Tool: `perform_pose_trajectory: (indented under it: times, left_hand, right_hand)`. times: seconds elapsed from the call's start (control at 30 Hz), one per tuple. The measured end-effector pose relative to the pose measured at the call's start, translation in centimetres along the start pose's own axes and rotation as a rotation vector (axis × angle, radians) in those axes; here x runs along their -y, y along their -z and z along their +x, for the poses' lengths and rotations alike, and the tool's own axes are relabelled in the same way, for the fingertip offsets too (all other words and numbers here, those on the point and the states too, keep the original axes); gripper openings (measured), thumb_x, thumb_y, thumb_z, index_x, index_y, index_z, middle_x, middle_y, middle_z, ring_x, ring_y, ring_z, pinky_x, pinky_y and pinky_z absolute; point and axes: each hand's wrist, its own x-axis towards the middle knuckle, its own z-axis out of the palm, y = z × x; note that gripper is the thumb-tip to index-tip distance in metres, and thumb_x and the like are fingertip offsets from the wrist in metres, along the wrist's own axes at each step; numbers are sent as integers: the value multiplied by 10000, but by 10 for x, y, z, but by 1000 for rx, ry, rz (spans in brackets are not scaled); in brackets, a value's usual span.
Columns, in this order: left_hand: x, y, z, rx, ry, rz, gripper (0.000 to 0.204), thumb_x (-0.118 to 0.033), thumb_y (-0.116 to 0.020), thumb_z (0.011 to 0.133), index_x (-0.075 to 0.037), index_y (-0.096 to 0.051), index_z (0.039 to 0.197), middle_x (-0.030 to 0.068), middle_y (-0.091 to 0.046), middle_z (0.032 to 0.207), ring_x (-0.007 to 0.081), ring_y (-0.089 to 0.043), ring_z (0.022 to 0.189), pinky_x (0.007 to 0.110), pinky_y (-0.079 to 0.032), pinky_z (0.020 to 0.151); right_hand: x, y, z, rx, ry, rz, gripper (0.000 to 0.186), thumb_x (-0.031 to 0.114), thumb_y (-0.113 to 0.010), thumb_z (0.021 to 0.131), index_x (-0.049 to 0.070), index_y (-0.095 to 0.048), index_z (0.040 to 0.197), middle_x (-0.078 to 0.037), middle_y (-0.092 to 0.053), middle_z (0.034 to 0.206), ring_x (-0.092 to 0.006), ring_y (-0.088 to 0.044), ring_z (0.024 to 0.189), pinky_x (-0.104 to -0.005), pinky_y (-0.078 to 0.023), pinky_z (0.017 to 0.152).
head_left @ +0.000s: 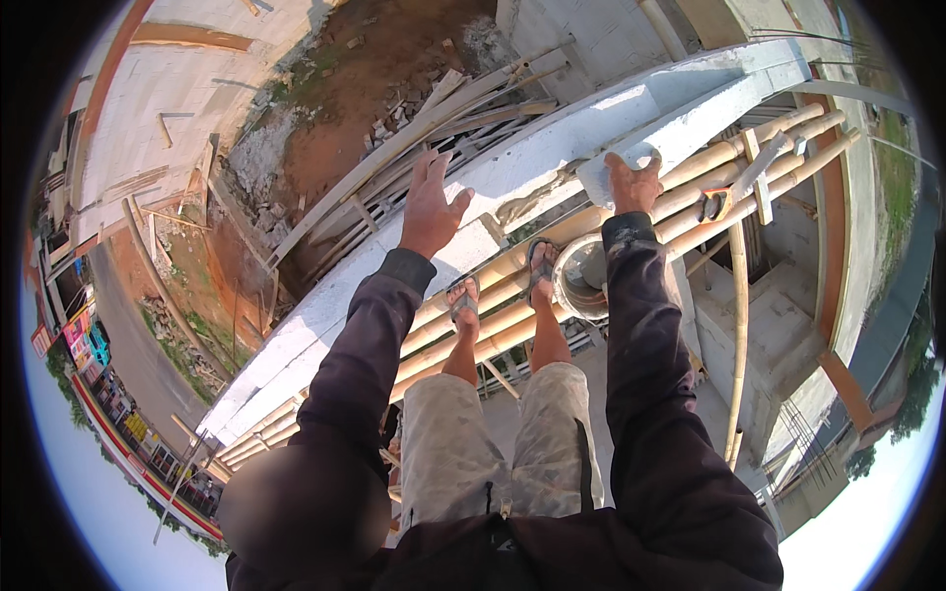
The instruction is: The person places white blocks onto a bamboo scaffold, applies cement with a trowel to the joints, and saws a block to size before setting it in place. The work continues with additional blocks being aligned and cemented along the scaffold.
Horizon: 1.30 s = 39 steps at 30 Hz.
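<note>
My left hand hovers over the pale block wall, its fingers apart and nothing in them. To the right, my right hand grips the near end of a white lightweight block on top of the wall. Part of that end is hidden under the palm. Between the two hands, a rough grey mortar patch shows on the wall top. A bucket with grey residue stands beside my right forearm. Right of my right hand, a handsaw with an orange-and-black handle lies on the bamboo.
My sandalled feet stand on bamboo scaffold poles running along the wall. An upright bamboo pole rises at the right. Beyond the wall, far below, are stacked planks, rubble and red soil. A road lies at the left.
</note>
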Motion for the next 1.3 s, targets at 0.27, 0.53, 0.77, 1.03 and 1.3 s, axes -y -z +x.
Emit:
perform_pose_trajectory:
  times: [0.27,0.53,0.77,1.03,1.3]
  left_hand:
    - [54,68,-104,-59,165,27,634,-214,-736,843,-25,-497,1398,253,-417,1480,414,-385,1399,453,-330,1160]
    - [69,72,-144,-77,206,-56,602,-195,-736,845,-7,-510,1370,258,-429,1458,428,-409,1369,459,-348,1143]
    - [67,67,-150,-82,202,-77,584,-180,-733,846,-13,-519,1363,248,-426,1470,421,-420,1367,454,-357,1139]
    - [56,61,-140,-65,173,-49,559,-172,-723,854,-8,-527,1351,244,-419,1474,428,-414,1370,457,-356,1137]
    - [8,26,-76,-53,-11,79,545,-141,-724,841,29,-544,1327,256,-427,1445,436,-430,1338,487,-385,1097]
  right_hand:
    - [0,-50,-97,16,-110,-56,997,296,-794,684,168,-309,1546,-362,-449,1305,-489,-527,1221,-488,-458,1037]
    - [-13,-87,-149,38,-79,-31,991,262,-772,712,169,-267,1560,-358,-427,1275,-497,-562,1154,-515,-475,1004]
    - [-16,-102,-165,61,-99,-51,1018,270,-790,730,192,-229,1575,-369,-405,1295,-511,-534,1193,-544,-471,1004]
    - [-8,-105,-168,115,-177,-115,1053,321,-829,777,223,-175,1596,-326,-349,1391,-482,-485,1277,-530,-460,1041]
    - [-12,-104,-172,86,-122,-88,1049,324,-856,778,145,-206,1581,-315,-368,1300,-497,-480,1217,-508,-438,1040]
